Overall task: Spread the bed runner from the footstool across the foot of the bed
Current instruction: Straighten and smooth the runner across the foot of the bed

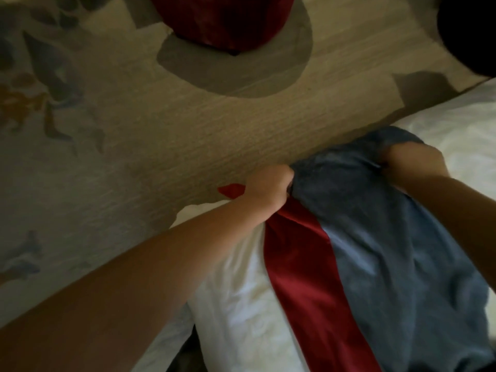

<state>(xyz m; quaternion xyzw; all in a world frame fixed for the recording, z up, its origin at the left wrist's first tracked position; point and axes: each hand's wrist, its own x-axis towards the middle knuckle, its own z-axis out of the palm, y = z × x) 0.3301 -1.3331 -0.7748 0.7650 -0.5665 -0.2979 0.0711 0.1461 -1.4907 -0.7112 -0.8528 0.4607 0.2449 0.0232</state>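
The bed runner (375, 251) is blue fabric with a red satin band along its left side. It lies bunched over the white bed (236, 304) near the bed's edge. My left hand (268, 187) grips the runner's near-left end where the red band starts; a red corner pokes out to the left of my wrist. My right hand (413, 162) grips the blue cloth at the far right end. The dark red footstool (214, 20) stands on the carpet at the top of the view, with nothing on the part I see.
Patterned beige carpet (134, 130) fills the left and middle of the view, with a grey round patch under the footstool. A dark object (469, 28) sits at the top right corner. White bedding continues to the right edge.
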